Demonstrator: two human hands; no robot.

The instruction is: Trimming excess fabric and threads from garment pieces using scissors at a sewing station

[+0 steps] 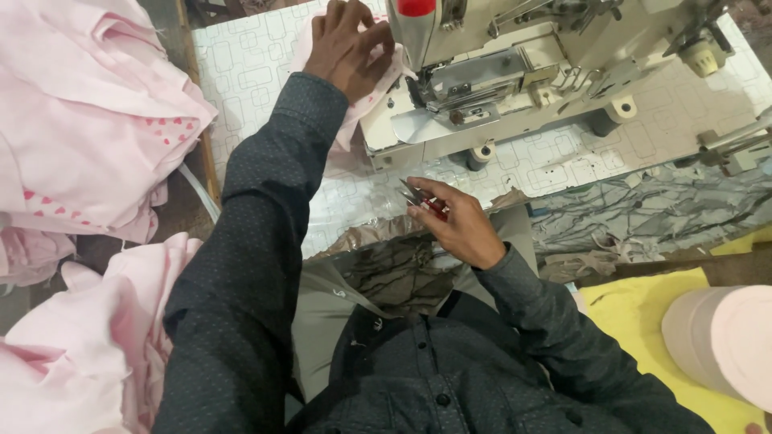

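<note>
Left hand (347, 50) flat on pink fabric piece (354, 120), pressing it at sewing machine (515, 80) bed, beside needle area. Right hand (457, 221) pinches thread snips (420, 198) near table edge. Seam probably unfinished; stitch line hidden. Pink pile (80, 120) waits left.

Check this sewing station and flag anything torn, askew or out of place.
The table's front edge looks damaged: the patterned covering is torn and peeling, baring brown underlay near the right hand, which holds small snips. Pink cloth lies in loose heaps on the left. The left hand rests on pink fabric at the machine.
</note>
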